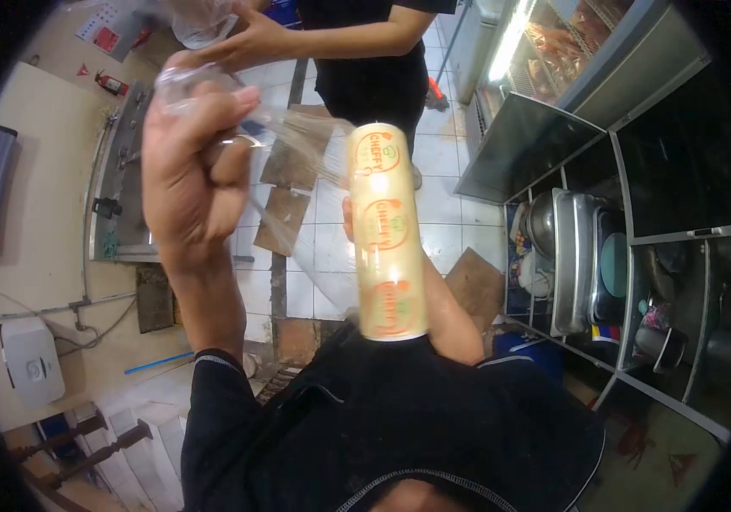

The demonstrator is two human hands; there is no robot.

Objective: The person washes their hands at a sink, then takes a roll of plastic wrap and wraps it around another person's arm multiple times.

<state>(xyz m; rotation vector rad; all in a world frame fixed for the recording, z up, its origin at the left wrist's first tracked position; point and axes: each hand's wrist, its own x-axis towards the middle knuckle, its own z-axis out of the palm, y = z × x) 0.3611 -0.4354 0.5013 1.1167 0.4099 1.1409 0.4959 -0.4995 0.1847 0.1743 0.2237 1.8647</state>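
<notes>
A roll of cling film (388, 247) with orange "CHEFFY" print stands nearly upright in front of my chest. Mostly hidden behind it, my right hand (348, 219) grips the roll; only fingertips show at its left edge. My left hand (199, 162), raised to the left of the roll, is closed with clear film bunched around its fingers. Between this hand and the roll stretches a thin, creased sheet of film (319, 149).
Ahead stands another person in dark clothes (374, 77), an arm reaching left over some clear plastic. Metal shelves with trays (572, 260) are on the right, below a lit display case (553, 51). A steel counter (127, 188) runs along the left. Brown cardboard pieces (476, 282) lie on the tiled floor.
</notes>
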